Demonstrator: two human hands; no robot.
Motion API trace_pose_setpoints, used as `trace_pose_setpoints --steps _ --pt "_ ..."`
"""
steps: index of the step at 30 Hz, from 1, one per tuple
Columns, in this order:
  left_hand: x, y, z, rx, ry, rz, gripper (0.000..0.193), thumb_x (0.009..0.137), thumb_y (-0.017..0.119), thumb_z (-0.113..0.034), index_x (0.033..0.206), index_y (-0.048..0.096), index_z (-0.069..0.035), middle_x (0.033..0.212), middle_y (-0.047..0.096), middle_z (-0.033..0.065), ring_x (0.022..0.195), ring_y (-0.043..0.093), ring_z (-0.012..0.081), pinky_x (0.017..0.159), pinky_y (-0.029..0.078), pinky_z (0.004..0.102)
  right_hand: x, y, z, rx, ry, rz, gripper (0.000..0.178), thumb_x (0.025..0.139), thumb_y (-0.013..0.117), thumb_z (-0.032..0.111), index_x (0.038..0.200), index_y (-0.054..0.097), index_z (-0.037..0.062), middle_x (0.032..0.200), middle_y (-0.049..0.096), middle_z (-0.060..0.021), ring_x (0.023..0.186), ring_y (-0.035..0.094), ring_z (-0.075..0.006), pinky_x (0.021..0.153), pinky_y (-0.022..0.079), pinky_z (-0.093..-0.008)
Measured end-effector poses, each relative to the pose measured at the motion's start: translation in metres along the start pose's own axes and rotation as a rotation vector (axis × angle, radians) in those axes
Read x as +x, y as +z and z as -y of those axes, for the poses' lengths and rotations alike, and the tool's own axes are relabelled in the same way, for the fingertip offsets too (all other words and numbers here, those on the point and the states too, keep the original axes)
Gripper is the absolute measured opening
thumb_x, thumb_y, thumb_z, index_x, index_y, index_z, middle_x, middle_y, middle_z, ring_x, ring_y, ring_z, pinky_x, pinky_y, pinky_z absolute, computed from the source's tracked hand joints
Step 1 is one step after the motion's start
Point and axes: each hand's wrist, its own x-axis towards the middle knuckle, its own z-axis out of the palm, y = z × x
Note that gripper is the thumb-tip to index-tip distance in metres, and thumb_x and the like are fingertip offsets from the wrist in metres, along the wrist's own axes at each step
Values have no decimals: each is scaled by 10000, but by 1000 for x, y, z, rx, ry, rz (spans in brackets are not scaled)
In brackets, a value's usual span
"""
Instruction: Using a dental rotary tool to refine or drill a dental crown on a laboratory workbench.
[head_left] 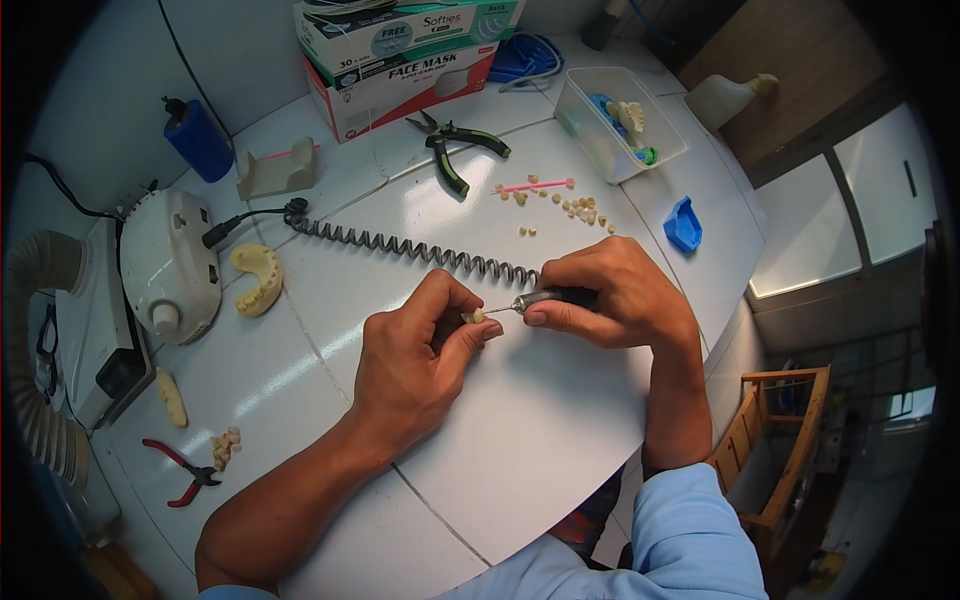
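Over the middle of the white tiled table, my left hand (pixel 415 345) pinches a small ivory-coloured dental crown (pixel 474 316) between thumb and fingertips. My right hand (pixel 620 295) is closed round a dark dental handpiece (pixel 553 299), held almost level. Its thin metal bur (pixel 500 309) points left and meets or nearly meets the crown; exact contact is too small to tell. From the handpiece a coiled grey cord (pixel 410 246) runs left to a white control unit (pixel 170 265). Beyond my right hand lie several loose tooth-shaped pieces (pixel 580 210) and a pink stick (pixel 535 186).
Dental casts (pixel 258 282) and red-handled cutters (pixel 185 472) lie at left, beside more tooth pieces (pixel 226 447). Green-black pliers (pixel 450 150) rest at the back before stacked mask boxes (pixel 400 85). A clear tub (pixel 605 150) and a blue moulded piece (pixel 684 226) are on the right.
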Motion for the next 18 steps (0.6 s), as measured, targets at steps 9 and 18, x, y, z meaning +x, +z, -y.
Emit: trace_pose_setpoints --steps 9,18 --pt "0 -1 0 13 -6 6 132 1030 769 -22 1049 645 20 886 821 125 853 824 180 785 648 293 0 2 -1 6 10 2 553 974 801 554 709 686 82 561 581 -94 514 578 -309 547 429 -422" --pt "0 0 1 25 3 5 174 1016 800 -42 1055 642 19 869 818 127 829 818 171 767 644 289 0 2 -1 -9 -1 12 502 965 821 521 750 727 77 579 602 -87 512 581 -279 542 429 -407"
